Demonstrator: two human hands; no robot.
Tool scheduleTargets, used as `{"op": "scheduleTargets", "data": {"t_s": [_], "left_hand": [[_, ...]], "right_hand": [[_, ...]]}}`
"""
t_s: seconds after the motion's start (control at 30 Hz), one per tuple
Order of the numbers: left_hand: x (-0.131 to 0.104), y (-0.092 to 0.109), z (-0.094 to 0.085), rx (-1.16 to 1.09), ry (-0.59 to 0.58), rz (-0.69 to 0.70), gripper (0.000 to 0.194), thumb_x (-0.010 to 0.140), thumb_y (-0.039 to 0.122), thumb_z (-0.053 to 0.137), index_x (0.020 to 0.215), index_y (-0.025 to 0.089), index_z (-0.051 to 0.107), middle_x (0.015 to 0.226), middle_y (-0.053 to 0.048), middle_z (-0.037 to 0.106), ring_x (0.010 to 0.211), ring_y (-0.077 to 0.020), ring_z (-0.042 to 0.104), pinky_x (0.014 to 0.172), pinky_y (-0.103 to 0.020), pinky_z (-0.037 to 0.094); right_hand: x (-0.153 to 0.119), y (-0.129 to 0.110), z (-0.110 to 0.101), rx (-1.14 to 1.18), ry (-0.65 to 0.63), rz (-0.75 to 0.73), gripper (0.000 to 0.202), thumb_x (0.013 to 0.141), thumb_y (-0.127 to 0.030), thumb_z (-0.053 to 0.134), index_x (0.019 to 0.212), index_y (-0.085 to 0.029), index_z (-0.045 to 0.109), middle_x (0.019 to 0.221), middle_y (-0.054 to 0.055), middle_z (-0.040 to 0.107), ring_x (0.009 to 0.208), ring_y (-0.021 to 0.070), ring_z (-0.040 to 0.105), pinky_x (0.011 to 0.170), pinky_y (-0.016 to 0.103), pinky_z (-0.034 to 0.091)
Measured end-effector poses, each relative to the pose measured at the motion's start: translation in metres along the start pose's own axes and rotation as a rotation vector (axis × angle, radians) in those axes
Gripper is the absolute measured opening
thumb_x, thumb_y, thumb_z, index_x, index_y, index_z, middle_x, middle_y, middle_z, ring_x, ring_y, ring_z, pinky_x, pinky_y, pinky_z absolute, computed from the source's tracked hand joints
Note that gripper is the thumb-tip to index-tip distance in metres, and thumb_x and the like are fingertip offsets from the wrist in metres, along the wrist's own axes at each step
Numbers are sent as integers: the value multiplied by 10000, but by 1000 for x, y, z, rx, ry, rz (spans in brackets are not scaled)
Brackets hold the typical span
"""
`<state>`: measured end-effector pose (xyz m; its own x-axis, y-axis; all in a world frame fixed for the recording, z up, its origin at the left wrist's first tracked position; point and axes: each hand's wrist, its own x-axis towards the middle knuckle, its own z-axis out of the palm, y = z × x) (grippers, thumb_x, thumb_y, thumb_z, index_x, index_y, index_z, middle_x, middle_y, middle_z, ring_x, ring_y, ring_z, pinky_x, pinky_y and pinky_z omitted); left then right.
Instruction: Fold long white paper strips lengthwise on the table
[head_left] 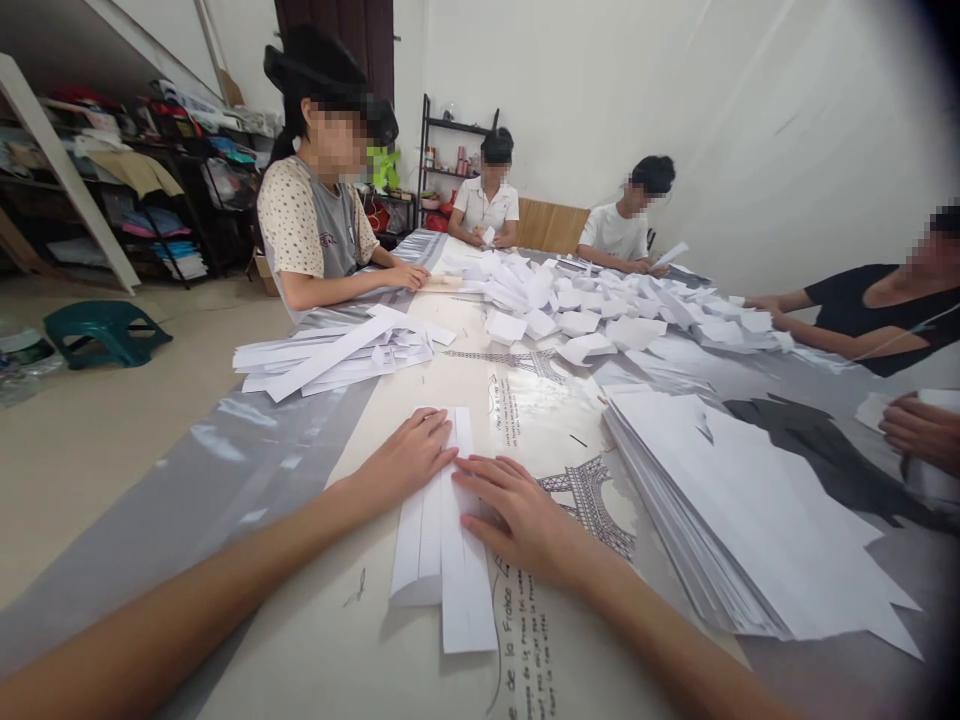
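Folded white paper strips (418, 550) lie lengthwise in front of me on the table, with a second white strip (466, 585) overlapping them on the right. My left hand (409, 460) rests on the far part of the paper, its fingers laid over the surface and the thumb apart. From the right, my right hand (521, 505) touches the edge of the right strip with spread, outstretched fingers. Both hands lie on top of the paper rather than around it. The undersides of the fingertips are hidden.
Beyond my left hand is a pile of white strips (337, 355). A thick stack of white sheets (757, 510) stands at the right, near black material (817, 455). Folded papers (577, 300) heap across the table. Several people sit around; a green stool (107, 325) is on the floor.
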<state>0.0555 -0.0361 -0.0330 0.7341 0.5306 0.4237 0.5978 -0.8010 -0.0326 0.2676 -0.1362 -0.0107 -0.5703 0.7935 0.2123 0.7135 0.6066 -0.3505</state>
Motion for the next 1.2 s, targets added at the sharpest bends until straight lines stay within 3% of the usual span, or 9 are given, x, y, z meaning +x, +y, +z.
{"op": "scheduleTargets", "data": {"t_s": [0.17, 0.33, 0.43, 0.5, 0.57, 0.7, 0.87, 1.03, 1.2], "left_hand": [[-2, -3, 1, -86, -34, -46, 424, 1073, 389, 349, 1226, 98, 619, 1374, -176, 589, 1324, -285, 480, 1115, -442, 412], [-11, -1, 0, -120, -155, -74, 590, 1068, 483, 305, 1466, 67, 429, 1580, -198, 374, 1483, -294, 313, 1191, -450, 301], [-11, -3, -1, -117, -205, -83, 645, 1060, 519, 300, 1518, 68, 352, 1617, -195, 299, 1515, -288, 251, 1209, -440, 257], [-9, -7, -1, -115, -220, -84, 646, 1056, 527, 307, 1520, 80, 353, 1621, -187, 294, 1519, -281, 242, 1216, -427, 236], [-5, -12, -1, -114, -238, -87, 647, 1053, 533, 315, 1513, 82, 365, 1617, -187, 303, 1518, -284, 246, 1220, -425, 221], [-1, -21, -1, -113, -268, -120, 651, 1050, 538, 323, 1509, 78, 363, 1619, -187, 300, 1514, -287, 248, 1216, -418, 219], [0, -27, -2, -162, -238, -153, 628, 1036, 553, 357, 1501, 132, 369, 1623, -157, 308, 1501, -275, 280, 1210, -412, 236], [1, -28, 1, -191, -207, -170, 594, 1028, 534, 388, 1473, 141, 396, 1597, -156, 360, 1484, -280, 314, 1198, -425, 268], [1, -26, 4, -182, -184, -182, 549, 1046, 488, 364, 1463, 134, 404, 1597, -153, 361, 1485, -272, 315, 1214, -434, 250]], "right_hand": [[0, 3, 3, 18, 10, -4, 445, 997, -277, 548, 1438, -238, 497, 1525, 83, 494, 1421, 252, 434, 1201, 546, 318], [-5, 2, -3, 23, 31, -30, 414, 1004, -263, 550, 1417, -240, 531, 1496, 77, 529, 1404, 242, 461, 1203, 535, 326], [-11, -6, -16, 59, -22, -113, 361, 1012, -329, 558, 1367, -265, 590, 1438, 65, 588, 1336, 231, 533, 1097, 462, 472], [-15, -14, -23, 74, -82, -196, 380, 1001, -401, 577, 1354, -262, 599, 1375, 64, 637, 1263, 226, 594, 1028, 428, 526], [-16, -22, -26, 58, -96, -259, 406, 986, -456, 588, 1333, -247, 614, 1360, 66, 649, 1249, 232, 602, 1055, 438, 505], [-16, -30, -17, -4, -123, -311, 407, 986, -462, 586, 1286, -193, 637, 1368, 85, 644, 1271, 248, 587, 1086, 437, 487], [-17, -32, -8, -79, -101, -298, 309, 1016, -356, 550, 1240, -167, 647, 1370, 99, 644, 1292, 246, 590, 1076, 418, 522], [-18, -37, -3, -187, 2, -391, 258, 1035, -226, 462, 1133, -129, 680, 1261, 116, 709, 1202, 249, 663, 981, 379, 600], [-16, -39, -2, -219, 22, -450, 241, 1029, -173, 468, 1109, -98, 683, 1194, 128, 734, 1182, 250, 674, 1013, 355, 587]]}}
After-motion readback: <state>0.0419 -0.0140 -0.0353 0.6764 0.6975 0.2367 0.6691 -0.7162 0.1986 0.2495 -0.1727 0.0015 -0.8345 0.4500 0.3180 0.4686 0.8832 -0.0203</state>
